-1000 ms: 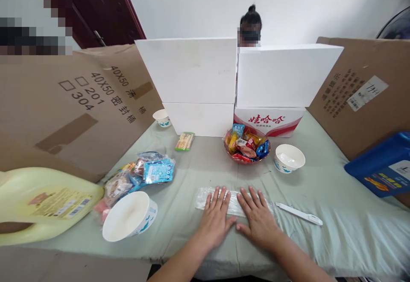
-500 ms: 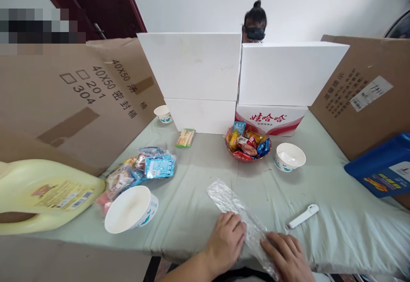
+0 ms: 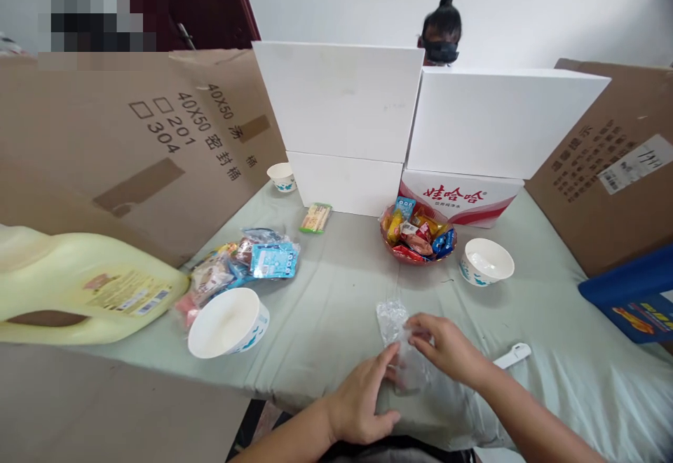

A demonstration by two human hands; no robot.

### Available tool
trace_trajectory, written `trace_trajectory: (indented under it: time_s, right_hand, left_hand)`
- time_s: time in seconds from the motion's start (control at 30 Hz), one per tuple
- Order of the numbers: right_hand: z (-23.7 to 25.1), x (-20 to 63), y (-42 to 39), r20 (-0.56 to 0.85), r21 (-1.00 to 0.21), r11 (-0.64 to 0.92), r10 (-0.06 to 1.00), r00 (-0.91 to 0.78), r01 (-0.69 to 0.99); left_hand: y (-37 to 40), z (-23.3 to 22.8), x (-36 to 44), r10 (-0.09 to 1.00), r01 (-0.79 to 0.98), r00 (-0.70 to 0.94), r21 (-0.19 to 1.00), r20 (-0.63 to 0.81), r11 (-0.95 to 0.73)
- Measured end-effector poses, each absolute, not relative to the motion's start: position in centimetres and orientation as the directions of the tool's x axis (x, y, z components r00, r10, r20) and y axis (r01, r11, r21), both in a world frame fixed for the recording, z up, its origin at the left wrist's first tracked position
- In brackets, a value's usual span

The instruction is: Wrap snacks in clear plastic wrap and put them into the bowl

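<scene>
Both hands, left hand [image 3: 362,400] and right hand [image 3: 444,347], pinch the thin clear bag [image 3: 397,340]. It is slippery, so it may slide out, or a hard pull may rip it

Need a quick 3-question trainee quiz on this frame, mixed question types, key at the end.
1. True or false: both hands touch the clear plastic bag.
2. Which lies just right of the right hand? A) white tool B) yellow jug C) blue box
3. What fills the red bowl in front of the white boxes?

Key: 1 true, the left hand touches it too. 2 A. 3 wrapped snacks.
</scene>
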State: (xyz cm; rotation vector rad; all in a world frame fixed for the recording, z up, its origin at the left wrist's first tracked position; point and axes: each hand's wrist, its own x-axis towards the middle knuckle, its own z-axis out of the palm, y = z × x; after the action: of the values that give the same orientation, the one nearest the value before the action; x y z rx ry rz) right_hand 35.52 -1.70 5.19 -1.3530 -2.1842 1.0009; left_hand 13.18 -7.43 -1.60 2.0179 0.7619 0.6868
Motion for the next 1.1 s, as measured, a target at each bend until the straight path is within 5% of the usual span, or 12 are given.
trace_trajectory:
  time_s: [0.23, 0.43, 0.6, 0.8, 0.93, 1.0, 1.1]
  right_hand:
    - [0.9, 31.6, 4.7, -0.131, -0.682, 0.186, 0.920, -0.368, 0.707]
    - [0.6, 31.0, 3.5, -0.072, -0.577, 0.208, 0.950, -0.303, 0.790]
    - [0.2, 30.8, 3.2, -0.024, -0.535, 0.255, 0.949, -0.316, 0.805]
    - [0.5, 31.6, 2.1, 0.063, -0.479, 0.324, 0.940, -0.336, 0.816]
    - [0.4, 34.0, -2.0, 0.245, -0.278, 0.605, 0.796, -0.554, 0.746]
    - [-0.2, 35.0, -4.8, 0.255, -0.143, 0.742, 0.668, -0.699, 0.655]
    - [-1.4, 35.6, -8.6, 0.213, -0.045, 0.763, 0.639, -0.740, 0.645]
  left_hand:
    - [-6.5, -1.2, 14.0, 0.854, 0.230, 0.512, 0.944, 0.088, -0.235]
    - [-6.5, 0.1, 14.3, 0.874, 0.269, 0.479, 0.934, 0.082, -0.236]
    - [-4.7, 1.7, 14.1, 0.917, 0.560, 0.293, 0.729, 0.270, -0.393]
    - [-0.2, 0.0, 14.6, 0.807, 0.622, 0.496, 0.517, 0.321, -0.588]
    - [0.2, -1.2, 14.3, 0.796, 0.632, 0.520, 0.487, 0.310, -0.603]
    - [0.0, -1.2, 14.1, 0.783, 0.630, 0.545, 0.469, 0.300, -0.619]
    - [-0.2, -1.1, 14.2, 0.744, 0.621, 0.612, 0.420, 0.268, -0.662]
